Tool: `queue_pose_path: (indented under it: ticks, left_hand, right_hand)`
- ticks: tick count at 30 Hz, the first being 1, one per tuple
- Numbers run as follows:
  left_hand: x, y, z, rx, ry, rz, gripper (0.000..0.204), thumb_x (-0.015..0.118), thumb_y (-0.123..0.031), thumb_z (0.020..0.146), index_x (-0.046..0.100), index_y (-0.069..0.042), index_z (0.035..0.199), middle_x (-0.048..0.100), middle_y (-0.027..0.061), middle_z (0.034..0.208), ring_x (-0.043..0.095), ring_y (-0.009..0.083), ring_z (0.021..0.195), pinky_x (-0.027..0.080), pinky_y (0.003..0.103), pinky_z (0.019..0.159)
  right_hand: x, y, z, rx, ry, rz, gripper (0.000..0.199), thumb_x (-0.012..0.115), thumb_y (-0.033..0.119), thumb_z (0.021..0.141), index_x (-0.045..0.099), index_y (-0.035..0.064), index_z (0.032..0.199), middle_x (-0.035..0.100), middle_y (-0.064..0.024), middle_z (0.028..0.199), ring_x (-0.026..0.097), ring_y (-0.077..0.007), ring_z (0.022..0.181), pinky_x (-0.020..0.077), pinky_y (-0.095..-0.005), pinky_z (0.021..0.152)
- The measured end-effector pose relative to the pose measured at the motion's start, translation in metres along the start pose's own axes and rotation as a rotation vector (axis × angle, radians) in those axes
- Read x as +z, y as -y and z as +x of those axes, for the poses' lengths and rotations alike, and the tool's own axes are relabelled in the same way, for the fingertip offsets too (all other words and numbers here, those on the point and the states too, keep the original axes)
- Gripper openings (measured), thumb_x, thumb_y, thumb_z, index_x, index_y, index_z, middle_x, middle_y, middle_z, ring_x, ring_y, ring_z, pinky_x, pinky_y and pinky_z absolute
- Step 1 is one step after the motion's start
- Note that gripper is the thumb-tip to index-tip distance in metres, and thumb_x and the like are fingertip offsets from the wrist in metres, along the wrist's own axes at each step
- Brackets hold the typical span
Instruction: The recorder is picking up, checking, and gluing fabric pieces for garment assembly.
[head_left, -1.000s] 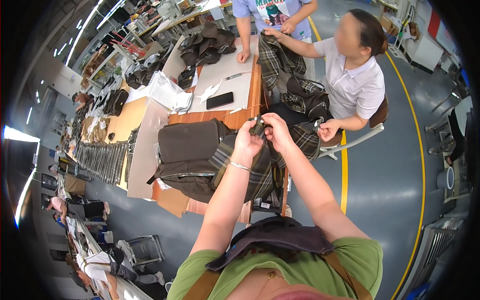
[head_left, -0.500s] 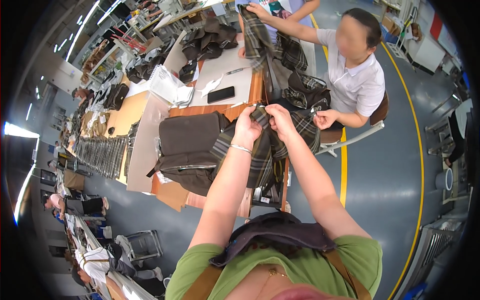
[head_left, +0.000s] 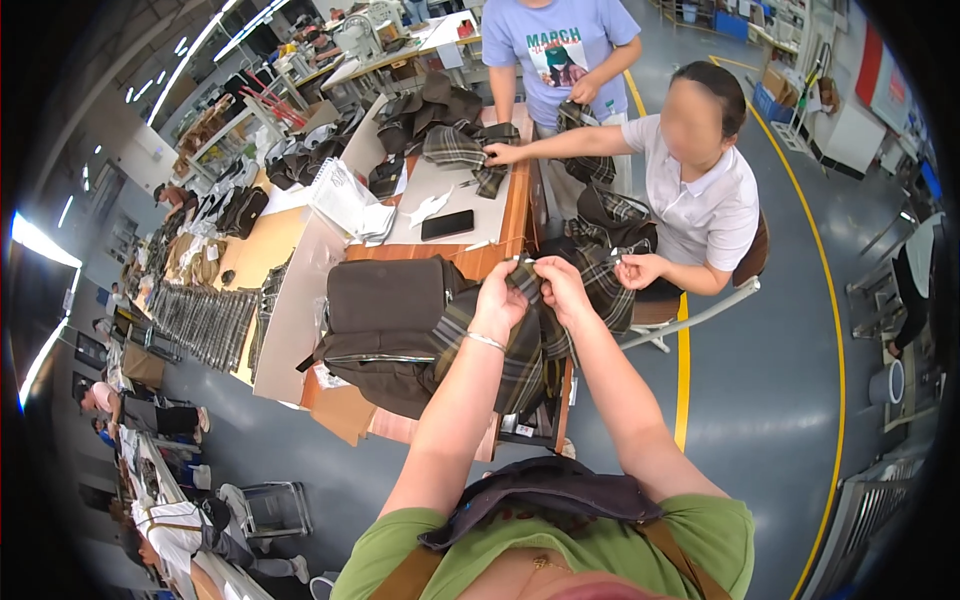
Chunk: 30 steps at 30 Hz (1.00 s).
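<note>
My left hand point(head_left: 502, 304) is closed, pinching an edge of brown-grey plaid fabric point(head_left: 520, 365) near its thumb. Close beside it my right hand point(head_left: 564, 292) is closed too, gripping the same fabric by its fingertips. The cloth hangs below both hands, over the near edge of the wooden table point(head_left: 500, 262). To the left of my hands a dark brown backpack point(head_left: 385, 297) lies on the table, its zip partly visible. What lies between my fingertips is too small to make out.
A seated co-worker point(head_left: 705, 190) at right handles plaid pieces; another person point(head_left: 560, 50) stands behind the table. A black phone point(head_left: 447, 225), a spiral notepad point(head_left: 345, 195) and dark bags point(head_left: 430, 105) are on the table. Stacked plaid pieces point(head_left: 205, 322) lie farther left.
The seated co-worker has lowered a raised plaid piece onto the table. My hands keep hold of the fabric; the whole view has shifted slightly.
</note>
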<state>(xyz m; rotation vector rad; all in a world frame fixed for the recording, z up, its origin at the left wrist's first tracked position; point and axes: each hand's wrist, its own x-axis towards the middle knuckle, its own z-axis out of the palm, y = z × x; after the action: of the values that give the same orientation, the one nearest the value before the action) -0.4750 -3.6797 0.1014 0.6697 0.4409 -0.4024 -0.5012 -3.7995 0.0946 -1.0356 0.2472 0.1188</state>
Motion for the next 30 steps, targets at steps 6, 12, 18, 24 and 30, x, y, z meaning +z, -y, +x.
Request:
queue_pose_path:
  ticks: [6, 12, 18, 24, 30]
  left_hand:
    - [-0.013, 0.02, -0.044, -0.021, 0.1, 0.038, 0.01, 0.052, -0.012, 0.083, 0.055, -0.007, 0.091, 0.06, 0.0035, 0.085, 0.058, 0.0162, 0.079, 0.047, 0.03, 0.075]
    - [-0.027, 0.042, -0.13, -0.072, 0.184, 0.181, 0.013, 0.053, -0.011, 0.084, 0.057, -0.005, 0.095, 0.059, 0.0025, 0.09, 0.056, 0.0138, 0.083, 0.045, 0.029, 0.076]
    - [-0.034, 0.028, -0.201, -0.099, 0.163, 0.17, 0.016, 0.053, -0.007, 0.083, 0.057, -0.004, 0.098, 0.06, 0.0048, 0.096, 0.056, 0.0139, 0.086, 0.044, 0.028, 0.076]
    - [-0.027, 0.011, -0.244, -0.025, 0.134, 0.194, 0.024, 0.054, -0.003, 0.082, 0.055, -0.005, 0.106, 0.061, 0.0044, 0.098, 0.057, 0.0116, 0.085, 0.046, 0.024, 0.069]
    - [-0.046, 0.015, -0.241, 0.154, 0.084, 0.212, 0.024, 0.056, -0.004, 0.082, 0.054, -0.005, 0.106, 0.061, 0.0025, 0.094, 0.058, 0.0098, 0.08, 0.044, 0.021, 0.06]
  right_hand:
    - [-0.014, -0.008, -0.037, 0.011, 0.085, 0.012, 0.002, 0.054, 0.011, 0.081, 0.055, 0.0095, 0.082, 0.045, 0.0053, 0.062, 0.039, -0.0019, 0.049, 0.0255, -0.0159, 0.039]
    - [-0.04, -0.002, -0.098, 0.072, 0.328, -0.002, 0.01, 0.053, 0.007, 0.081, 0.054, 0.0069, 0.09, 0.049, 0.004, 0.072, 0.039, -0.0017, 0.052, 0.0247, -0.015, 0.041]
    - [-0.07, -0.024, -0.114, 0.188, 0.267, -0.101, 0.013, 0.057, 0.008, 0.078, 0.055, 0.0083, 0.091, 0.05, 0.0055, 0.075, 0.041, -0.0016, 0.056, 0.0272, -0.0158, 0.045]
    - [-0.067, -0.039, -0.124, 0.257, 0.29, -0.142, 0.013, 0.057, 0.009, 0.078, 0.055, 0.0092, 0.092, 0.049, 0.0062, 0.073, 0.041, -0.0016, 0.058, 0.028, -0.0154, 0.047]
    - [-0.028, -0.019, -0.139, 0.175, 0.415, -0.204, 0.013, 0.054, 0.011, 0.082, 0.054, 0.008, 0.095, 0.048, 0.0061, 0.069, 0.04, -0.001, 0.056, 0.0287, -0.0159, 0.046]
